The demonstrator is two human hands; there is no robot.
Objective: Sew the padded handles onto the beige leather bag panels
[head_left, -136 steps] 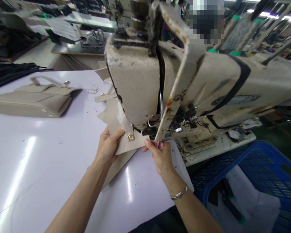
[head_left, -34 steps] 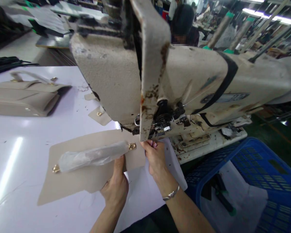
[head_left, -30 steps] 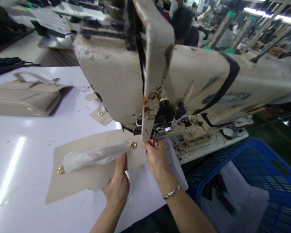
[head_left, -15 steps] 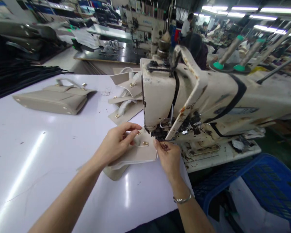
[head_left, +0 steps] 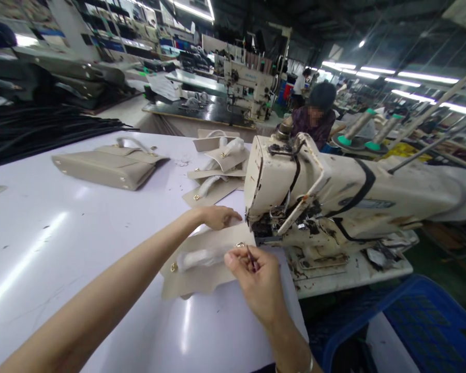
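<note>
A beige bag panel (head_left: 213,282) lies flat on the white table, its far right corner close to the sewing machine's needle area (head_left: 252,223). It carries a handle (head_left: 202,259) wrapped in clear plastic, with gold-coloured fittings at the ends. My left hand (head_left: 219,216) is by the panel's far edge, fingers stretched toward the machine, holding nothing that I can see. Over the panel's right part, my right hand (head_left: 262,277) is closed around a thin dark pointed tool (head_left: 251,258). Whether its thumb and fingertips also touch the panel, I cannot tell.
More beige panels with wrapped handles (head_left: 217,173) lie behind the machine head (head_left: 279,176). A beige handbag (head_left: 104,166) rests at the far left, near black strips (head_left: 42,124). A blue crate (head_left: 373,311) stands lower right. A co-worker (head_left: 318,114) sits beyond the machine.
The panel has turned and come nearer, showing its whole handle. My left hand has moved to its far edge and straightened its fingers; my right hand has moved over the panel. The view has shifted.
</note>
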